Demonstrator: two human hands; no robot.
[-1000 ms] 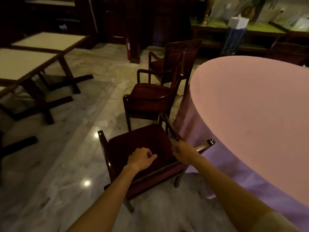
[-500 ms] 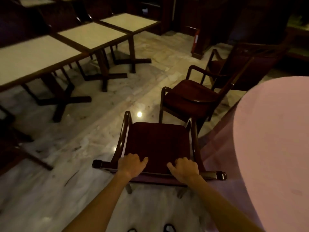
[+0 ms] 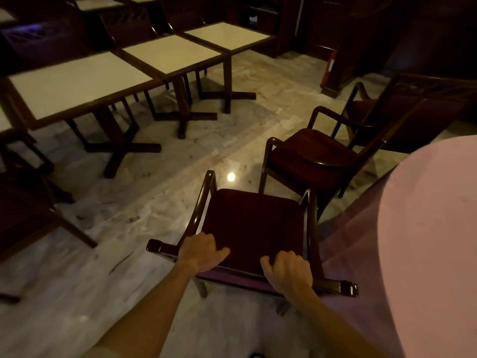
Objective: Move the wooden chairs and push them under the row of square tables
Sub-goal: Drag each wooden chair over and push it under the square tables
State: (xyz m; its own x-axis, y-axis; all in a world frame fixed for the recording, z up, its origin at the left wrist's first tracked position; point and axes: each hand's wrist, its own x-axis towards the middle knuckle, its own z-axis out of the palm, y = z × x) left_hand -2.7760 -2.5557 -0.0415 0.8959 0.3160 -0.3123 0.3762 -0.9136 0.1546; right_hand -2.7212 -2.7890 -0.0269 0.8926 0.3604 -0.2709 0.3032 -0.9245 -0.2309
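Far left of the held chair: row of cream-topped square wooden tables (image 3: 170, 54) on dark cross-shaped feet, likely to snag chair legs if pushed crooked. Centre: dark wooden armchair with maroon seat (image 3: 254, 223), well apart from the tables, top rail gripped by left hand (image 3: 200, 251) and right hand (image 3: 289, 273), fingers curled over. Right of it, just beside: second maroon armchair (image 3: 313, 157), round pink-clothed table (image 3: 426, 228); risk of clipping either when swinging. No containers visible.

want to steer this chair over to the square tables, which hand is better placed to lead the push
Left, by a little. Both hands grip the chair's top rail, but the left hand is on the side facing the square tables, while the right hand sits close against the pink tablecloth.
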